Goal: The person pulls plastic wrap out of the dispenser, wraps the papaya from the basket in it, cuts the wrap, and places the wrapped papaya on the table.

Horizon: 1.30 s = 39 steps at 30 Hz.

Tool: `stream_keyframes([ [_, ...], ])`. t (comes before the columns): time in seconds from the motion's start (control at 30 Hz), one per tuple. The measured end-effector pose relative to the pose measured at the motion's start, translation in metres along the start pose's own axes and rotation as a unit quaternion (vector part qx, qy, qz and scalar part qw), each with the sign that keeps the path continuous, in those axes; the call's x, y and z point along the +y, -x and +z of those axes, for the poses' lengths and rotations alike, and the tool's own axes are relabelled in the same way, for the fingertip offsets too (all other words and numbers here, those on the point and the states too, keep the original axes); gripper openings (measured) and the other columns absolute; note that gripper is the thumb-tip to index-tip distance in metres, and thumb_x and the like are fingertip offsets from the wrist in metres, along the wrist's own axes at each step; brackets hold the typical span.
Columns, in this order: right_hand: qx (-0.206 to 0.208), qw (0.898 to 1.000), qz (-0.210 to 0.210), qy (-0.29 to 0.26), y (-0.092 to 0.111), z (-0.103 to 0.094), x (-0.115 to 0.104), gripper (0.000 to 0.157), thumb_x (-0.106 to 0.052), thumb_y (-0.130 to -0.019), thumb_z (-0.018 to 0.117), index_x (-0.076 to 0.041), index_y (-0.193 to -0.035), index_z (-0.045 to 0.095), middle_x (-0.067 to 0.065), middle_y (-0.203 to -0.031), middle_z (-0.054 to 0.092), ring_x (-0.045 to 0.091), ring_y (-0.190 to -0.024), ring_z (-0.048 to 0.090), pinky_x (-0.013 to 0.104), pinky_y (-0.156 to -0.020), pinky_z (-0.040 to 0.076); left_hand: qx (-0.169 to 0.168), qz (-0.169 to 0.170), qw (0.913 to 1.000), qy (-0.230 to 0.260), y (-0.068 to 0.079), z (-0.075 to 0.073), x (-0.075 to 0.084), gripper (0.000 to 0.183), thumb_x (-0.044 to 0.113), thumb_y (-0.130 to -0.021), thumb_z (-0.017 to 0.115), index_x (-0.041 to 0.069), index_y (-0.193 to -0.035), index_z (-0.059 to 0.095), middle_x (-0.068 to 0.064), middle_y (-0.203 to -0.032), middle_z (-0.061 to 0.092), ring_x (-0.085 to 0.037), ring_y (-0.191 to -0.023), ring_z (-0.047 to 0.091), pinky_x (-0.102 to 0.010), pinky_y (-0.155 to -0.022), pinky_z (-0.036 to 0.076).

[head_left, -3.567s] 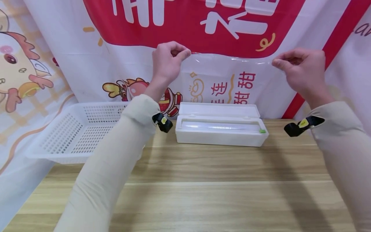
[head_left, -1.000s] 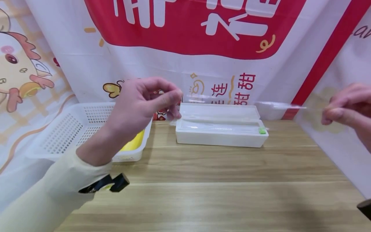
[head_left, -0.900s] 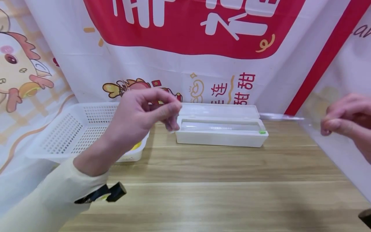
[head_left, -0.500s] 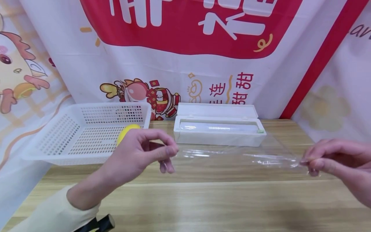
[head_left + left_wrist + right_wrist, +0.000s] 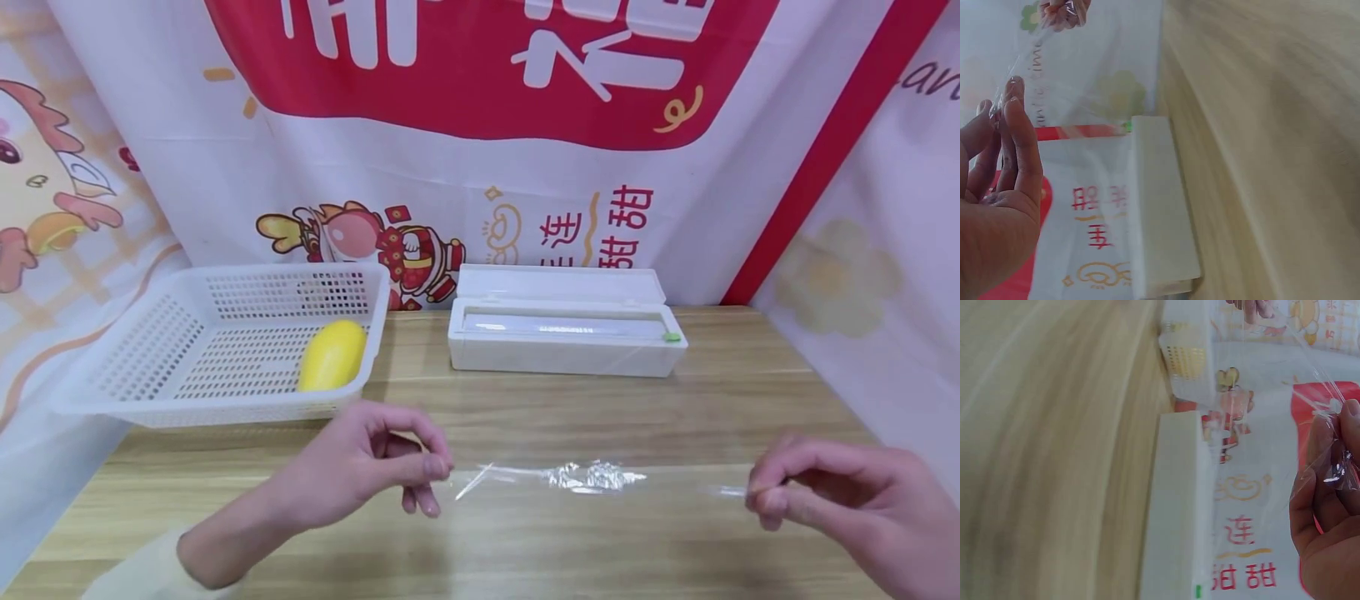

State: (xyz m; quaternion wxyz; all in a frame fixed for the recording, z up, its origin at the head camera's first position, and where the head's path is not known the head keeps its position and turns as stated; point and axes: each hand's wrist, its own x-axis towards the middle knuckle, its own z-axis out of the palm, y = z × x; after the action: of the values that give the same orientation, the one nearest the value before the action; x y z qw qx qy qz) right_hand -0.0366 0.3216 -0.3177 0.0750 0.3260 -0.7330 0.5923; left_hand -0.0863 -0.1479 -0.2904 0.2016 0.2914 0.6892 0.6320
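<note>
1. Pinching clear film (image 5: 600,477): left hand (image 5: 363,467) is gripping 1 side, right hand (image 5: 847,500) the other.
2. Film is stretching between them above the table (image 5: 187,475), in front of the white box (image 5: 562,358).
3. Yellow object (image 5: 334,354) is lying inside the basket (image 5: 187,407).

Bright, even light in the head view, and sharp white glints dance on the cling film (image 5: 596,477) between the left hand (image 5: 390,458) and right hand (image 5: 832,496)! Soft shadows smudge the table (image 5: 738,367) below; both wrist views look dimmer, hazier, the wood grain blurred.
</note>
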Motion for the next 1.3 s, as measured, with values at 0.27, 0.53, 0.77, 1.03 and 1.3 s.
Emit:
stream_keyframes([
  [0.27, -0.131, 0.983, 0.125, 0.043, 0.026, 0.000, 0.037, 0.036, 0.021, -0.095, 0.059, -0.008, -0.110, 0.073, 0.003, -0.096, 0.075, 0.016, -0.083, 0.069, 0.028, -0.070, 0.057, -0.065, -0.063, 0.9958, 0.015, 0.004, 0.004, -0.045, 0.022, 0.012, -0.101, 0.071, -0.009, -0.106, 0.070, -0.026, -0.093, 0.076, -0.014, -0.078, 0.078, -0.034, -0.072, 0.066],
  [0.53, -0.198, 0.960, 0.195, 0.036, 0.041, 0.012, 0.069, 0.022, 0.003, -0.101, 0.064, -0.015, -0.106, 0.075, 0.000, -0.099, 0.077, 0.014, -0.091, 0.069, 0.023, -0.073, 0.045, -0.076, -0.139, 0.9873, 0.007, 0.007, 0.010, -0.079, 0.013, 0.012, -0.097, 0.075, 0.000, -0.102, 0.075, -0.014, -0.091, 0.080, -0.015, -0.078, 0.078, -0.030, -0.075, 0.065],
  [0.77, -0.214, 0.967, 0.136, 0.022, 0.051, 0.022, 0.085, 0.030, 0.011, -0.096, 0.065, -0.016, -0.105, 0.075, 0.000, -0.095, 0.076, 0.012, -0.088, 0.070, 0.024, -0.072, 0.051, -0.109, -0.119, 0.9859, -0.044, 0.007, 0.013, -0.094, 0.010, 0.015, -0.094, 0.078, 0.006, -0.099, 0.079, -0.007, -0.086, 0.081, -0.006, -0.075, 0.074, -0.023, -0.069, 0.062],
  [1.03, -0.214, 0.974, 0.003, 0.073, 0.054, 0.036, 0.093, 0.042, 0.014, -0.079, 0.076, -0.023, -0.100, 0.077, -0.007, -0.089, 0.074, 0.001, -0.080, 0.066, 0.017, -0.065, 0.052, -0.158, -0.041, 0.9676, -0.193, 0.007, 0.019, -0.097, 0.008, 0.018, -0.095, 0.080, 0.012, -0.092, 0.082, 0.006, -0.082, 0.079, 0.013, -0.073, 0.063, -0.018, -0.069, 0.060],
  [1.3, -0.224, 0.966, -0.030, 0.122, 0.057, 0.032, 0.099, 0.038, 0.004, -0.073, 0.083, -0.024, -0.099, 0.082, -0.011, -0.086, 0.069, -0.007, -0.083, 0.062, 0.010, -0.066, 0.047, -0.156, 0.021, 0.9339, -0.321, 0.009, 0.026, -0.098, 0.008, 0.018, -0.087, 0.087, 0.019, -0.082, 0.081, 0.015, -0.076, 0.070, 0.019, -0.066, 0.051, -0.009, -0.058, 0.052],
])
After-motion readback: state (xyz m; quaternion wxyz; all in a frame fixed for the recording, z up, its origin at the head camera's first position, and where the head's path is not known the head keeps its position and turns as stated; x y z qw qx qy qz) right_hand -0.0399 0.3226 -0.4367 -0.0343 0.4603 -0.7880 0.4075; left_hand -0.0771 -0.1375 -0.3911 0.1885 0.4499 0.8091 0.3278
